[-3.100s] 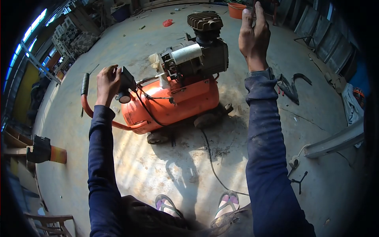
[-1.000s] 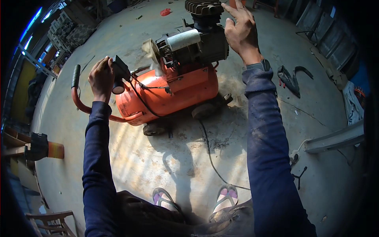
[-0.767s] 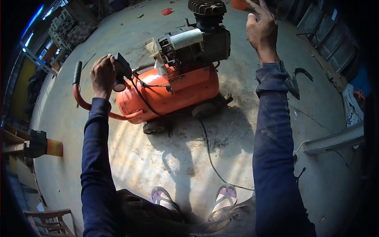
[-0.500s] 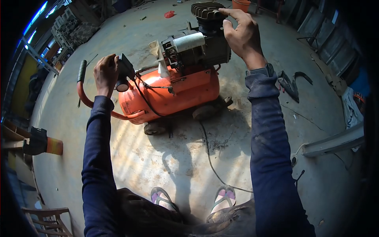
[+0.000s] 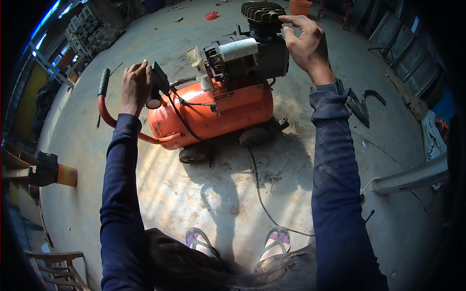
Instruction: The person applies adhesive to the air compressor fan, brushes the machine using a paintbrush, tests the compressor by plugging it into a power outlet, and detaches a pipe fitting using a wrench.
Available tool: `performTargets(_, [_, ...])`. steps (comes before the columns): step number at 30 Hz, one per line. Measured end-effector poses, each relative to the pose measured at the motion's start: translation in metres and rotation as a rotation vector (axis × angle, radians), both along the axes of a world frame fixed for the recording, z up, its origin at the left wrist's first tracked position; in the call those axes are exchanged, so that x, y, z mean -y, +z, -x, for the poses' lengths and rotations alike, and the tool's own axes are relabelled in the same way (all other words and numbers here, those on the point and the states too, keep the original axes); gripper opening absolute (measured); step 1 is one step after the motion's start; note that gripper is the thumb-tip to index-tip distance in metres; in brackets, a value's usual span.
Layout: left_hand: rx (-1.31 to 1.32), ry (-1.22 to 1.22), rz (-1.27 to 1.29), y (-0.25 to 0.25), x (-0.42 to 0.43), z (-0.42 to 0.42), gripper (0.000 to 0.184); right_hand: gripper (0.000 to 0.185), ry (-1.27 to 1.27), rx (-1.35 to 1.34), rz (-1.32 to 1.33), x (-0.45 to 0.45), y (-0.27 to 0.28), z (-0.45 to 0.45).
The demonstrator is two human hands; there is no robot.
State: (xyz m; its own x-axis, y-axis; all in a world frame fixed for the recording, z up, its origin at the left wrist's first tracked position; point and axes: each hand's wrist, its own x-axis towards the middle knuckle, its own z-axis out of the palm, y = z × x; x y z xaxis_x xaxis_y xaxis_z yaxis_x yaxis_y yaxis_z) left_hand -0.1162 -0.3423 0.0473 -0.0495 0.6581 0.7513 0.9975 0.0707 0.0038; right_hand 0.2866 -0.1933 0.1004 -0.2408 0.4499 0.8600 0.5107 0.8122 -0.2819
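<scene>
An orange air compressor [image 5: 213, 114] stands on wheels on the concrete floor, its motor [image 5: 238, 53] and finned cylinder head [image 5: 263, 11] on top. My left hand [image 5: 136, 87] is at the black switch box [image 5: 159, 78] above a round gauge [image 5: 154, 103], fingers bent against the box's left side; what lies under the fingertips is hidden. My right hand [image 5: 307, 46] is raised beside the cylinder head, index finger stretched toward its right edge and thumb apart, nothing held. Whether the fingertip touches the head is unclear.
A black cable [image 5: 259, 189] runs over the floor toward my sandalled feet. To the right lie a black curved object [image 5: 361, 109] and a metal beam [image 5: 412, 177]. A wooden chair [image 5: 58, 266] stands lower left, an orange bucket [image 5: 300, 7] at the back.
My right hand swung away from the cylinder head and came back beside it, index finger extended. My left hand stays at the switch box. The view has shifted slightly.
</scene>
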Motion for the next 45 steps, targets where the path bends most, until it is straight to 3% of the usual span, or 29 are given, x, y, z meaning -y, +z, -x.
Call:
performTargets(11, [0.186,-0.170,0.053,-0.005,0.014,0.003,0.056,0.028,-0.005,-0.050,-0.040,0.002,0.011,-0.004])
performTargets(15, [0.446,-0.179,-0.025,-0.002,0.011,0.000,0.056,0.028,-0.012,-0.047,-0.023,0.003,0.012,-0.010])
performTargets(22, [0.283,-0.050,0.042,0.009,0.006,-0.003,0.036,0.028,-0.031,-0.039,-0.043,-0.001,0.012,-0.012])
performTargets(26, [0.392,-0.009,0.027,0.010,-0.005,0.005,0.026,0.028,-0.029,-0.042,-0.050,-0.001,0.011,-0.009])
performTargets(31, [0.274,0.109,0.007,0.003,-0.013,0.002,0.022,0.028,-0.018,-0.049,-0.045,0.001,0.013,-0.007])
performTargets(34, [0.245,0.085,-0.122,-0.003,-0.021,0.006,0.014,0.028,-0.036,-0.053,-0.032,0.001,0.016,-0.012])
performTargets(45, [0.277,0.037,-0.121,0.007,-0.009,-0.006,0.016,0.027,-0.039,-0.112,0.006,-0.013,0.006,-0.013])
